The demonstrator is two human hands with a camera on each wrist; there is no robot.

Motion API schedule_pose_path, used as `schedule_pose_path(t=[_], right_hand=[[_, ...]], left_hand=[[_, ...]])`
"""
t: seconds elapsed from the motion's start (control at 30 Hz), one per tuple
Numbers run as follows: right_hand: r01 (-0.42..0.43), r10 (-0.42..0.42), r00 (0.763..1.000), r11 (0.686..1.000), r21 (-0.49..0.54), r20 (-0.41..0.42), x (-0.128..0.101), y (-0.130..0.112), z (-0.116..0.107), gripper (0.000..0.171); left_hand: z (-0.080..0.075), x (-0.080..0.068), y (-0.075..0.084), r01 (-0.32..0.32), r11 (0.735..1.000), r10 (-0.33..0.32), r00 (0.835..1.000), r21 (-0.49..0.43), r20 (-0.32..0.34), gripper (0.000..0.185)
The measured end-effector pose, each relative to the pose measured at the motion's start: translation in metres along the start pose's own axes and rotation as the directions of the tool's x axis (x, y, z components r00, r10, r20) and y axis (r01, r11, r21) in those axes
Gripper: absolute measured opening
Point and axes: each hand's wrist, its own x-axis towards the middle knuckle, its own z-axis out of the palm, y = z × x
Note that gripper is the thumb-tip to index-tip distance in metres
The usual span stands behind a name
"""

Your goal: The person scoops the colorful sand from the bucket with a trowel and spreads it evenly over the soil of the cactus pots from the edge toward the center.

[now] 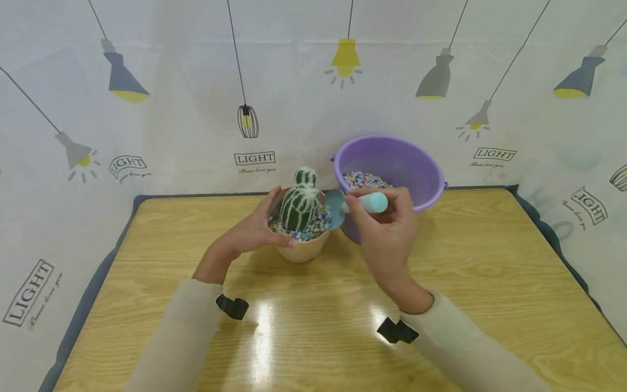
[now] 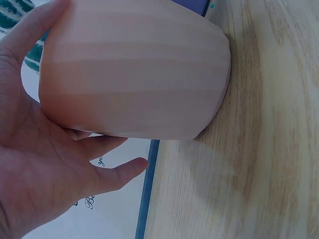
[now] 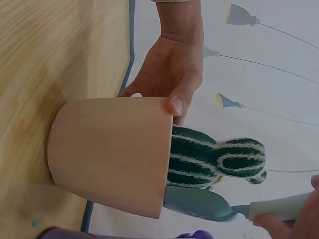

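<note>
Head view: lamp-printed walls (image 1: 294, 71) bordered one wooden counter (image 1: 313, 310) bearing one purple bucket (image 1: 413, 171) beside one pot (image 1: 301, 250) with one cactus (image 1: 297, 207). The left hand (image 1: 252, 228), fingers wide, gripped the pot; the right hand (image 1: 389, 237), fingers closed, held one scoop (image 1: 335, 208) at the pot's rim.

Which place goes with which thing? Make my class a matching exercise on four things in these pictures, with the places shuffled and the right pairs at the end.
1. Green cactus with white ribs
2. Pale-handled blue-green scoop
3. Smooth, round peach pot
4. Purple round-mouthed bucket

A. Gripped by the bare right hand
B. Right of the pot, on the wooden table
C. Standing among small multicoloured beads
D. Held by the bare left hand

Pairs: 1-C; 2-A; 3-D; 4-B
</note>
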Motion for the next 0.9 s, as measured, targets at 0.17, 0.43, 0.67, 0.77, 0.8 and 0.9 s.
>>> schedule_pose_path(t=[0.17,0.43,0.67,0.77,0.8,0.9], right_hand=[[0.055,-0.055,0.993,0.998,0.005,0.101,0.003,-0.005,0.002,0.026],[0.141,-0.132,0.974,0.989,-0.033,0.186,0.012,-0.008,0.002,0.025],[0.119,-0.114,0.987,0.992,-0.034,0.114,0.025,-0.005,-0.004,0.027],[0.112,-0.108,0.991,0.992,-0.059,0.077,0.031,-0.003,-0.007,0.026],[0.105,-0.101,0.993,0.993,-0.059,0.064,0.033,-0.003,-0.007,0.026],[0.087,-0.085,0.996,0.994,-0.066,0.031,0.04,-0.003,-0.01,0.026]], left_hand=[[0.0,0.0,0.001,-0.002,1.0,0.002,1.0,0.01,0.004,0.125],[0.001,0.0,0.0,0.005,1.0,-0.005,1.0,0.03,-0.01,0.126],[0.001,0.0,-0.001,0.004,1.0,-0.004,1.0,0.017,-0.012,0.126],[0.001,0.0,-0.001,0.004,1.0,-0.004,1.0,0.016,-0.014,0.127],[0.001,0.0,-0.001,0.004,1.0,-0.004,1.0,0.017,-0.014,0.127],[0.001,0.0,0.0,0.006,1.0,-0.005,1.0,0.017,-0.015,0.128]])
